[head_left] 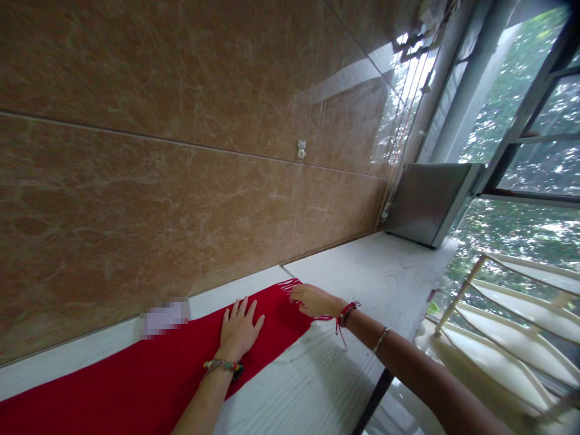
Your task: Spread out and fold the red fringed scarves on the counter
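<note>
A long red scarf (149, 374) with a fringed end lies flat along a white wooden table (371, 278). My left hand (238, 329) rests flat on the scarf with its fingers spread, holding nothing. My right hand (312, 299) lies on the scarf's far end by the red fringe (290, 284), fingers curled together at the tassels. Beaded bracelets sit on my left wrist. A red string and a thin bangle circle my right wrist.
A brown marble-tiled wall (181, 151) runs right behind the table. A grey metal box (428, 202) stands at the table's far end by the window. A cream wooden chair frame (502, 320) stands to the right, beyond the table edge. A small blurred patch (165, 317) lies near the wall.
</note>
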A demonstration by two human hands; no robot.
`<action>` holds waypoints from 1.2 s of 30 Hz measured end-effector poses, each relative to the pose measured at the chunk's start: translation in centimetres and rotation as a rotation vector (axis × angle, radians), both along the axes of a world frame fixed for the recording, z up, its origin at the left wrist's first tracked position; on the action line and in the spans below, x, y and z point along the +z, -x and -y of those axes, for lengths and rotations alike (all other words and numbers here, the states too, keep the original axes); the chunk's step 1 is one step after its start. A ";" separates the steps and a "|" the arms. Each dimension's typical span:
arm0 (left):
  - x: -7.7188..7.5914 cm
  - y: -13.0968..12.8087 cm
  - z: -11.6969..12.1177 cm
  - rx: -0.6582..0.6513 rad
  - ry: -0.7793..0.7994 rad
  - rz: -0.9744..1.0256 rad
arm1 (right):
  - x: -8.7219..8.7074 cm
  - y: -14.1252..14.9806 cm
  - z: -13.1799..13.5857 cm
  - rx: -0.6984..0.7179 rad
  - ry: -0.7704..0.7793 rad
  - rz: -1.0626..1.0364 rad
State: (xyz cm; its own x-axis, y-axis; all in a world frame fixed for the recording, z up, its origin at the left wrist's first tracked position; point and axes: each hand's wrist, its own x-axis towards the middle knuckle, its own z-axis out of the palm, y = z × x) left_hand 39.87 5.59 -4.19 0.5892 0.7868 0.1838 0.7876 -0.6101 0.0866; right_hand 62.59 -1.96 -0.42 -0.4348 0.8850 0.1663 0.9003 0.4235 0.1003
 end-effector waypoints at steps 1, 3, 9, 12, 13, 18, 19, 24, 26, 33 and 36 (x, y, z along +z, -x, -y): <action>0.0 0.0 0.0 -0.001 0.001 -0.002 | -0.3 0.0 -0.2 0.009 0.019 0.016; 0.1 0.1 0.1 -0.007 -0.003 -0.004 | -0.7 -1.2 -0.2 -0.040 0.025 0.055; 0.1 0.1 0.1 0.002 -0.015 -0.004 | 0.2 -5.5 2.5 -0.228 -0.016 0.073; 0.1 0.1 0.0 -0.006 -0.010 0.002 | 0.5 -3.2 3.3 -0.190 -0.083 -0.034; 0.1 0.1 0.0 -0.007 -0.007 0.004 | 0.4 -2.1 3.4 -0.142 -0.081 -0.065; 0.1 0.2 0.0 -0.010 0.002 0.004 | -0.8 -1.1 4.2 -0.060 0.021 -0.008; 0.2 0.2 0.1 -0.011 0.003 0.003 | -0.8 -2.0 4.5 -0.104 0.029 0.023; 0.3 0.3 0.2 -0.011 0.004 -0.006 | 0.3 -5.2 5.9 -0.251 0.032 0.064; 0.2 0.3 0.1 -0.011 -0.002 -0.001 | 0.5 -4.1 5.9 -0.214 -0.028 -0.036; 0.1 0.5 0.3 -0.009 -0.009 0.013 | -0.4 -2.0 5.1 -0.074 0.061 0.040; 0.1 0.6 0.2 -0.010 -0.009 0.014 | -0.1 -5.0 5.6 -0.216 0.075 0.159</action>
State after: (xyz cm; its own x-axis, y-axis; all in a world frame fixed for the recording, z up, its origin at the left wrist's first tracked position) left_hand 39.30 5.37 -4.09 0.5943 0.7792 0.1989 0.7803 -0.6186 0.0917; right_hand 67.55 -7.56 -0.55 -0.2504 0.9673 0.0415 0.9459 0.2353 0.2233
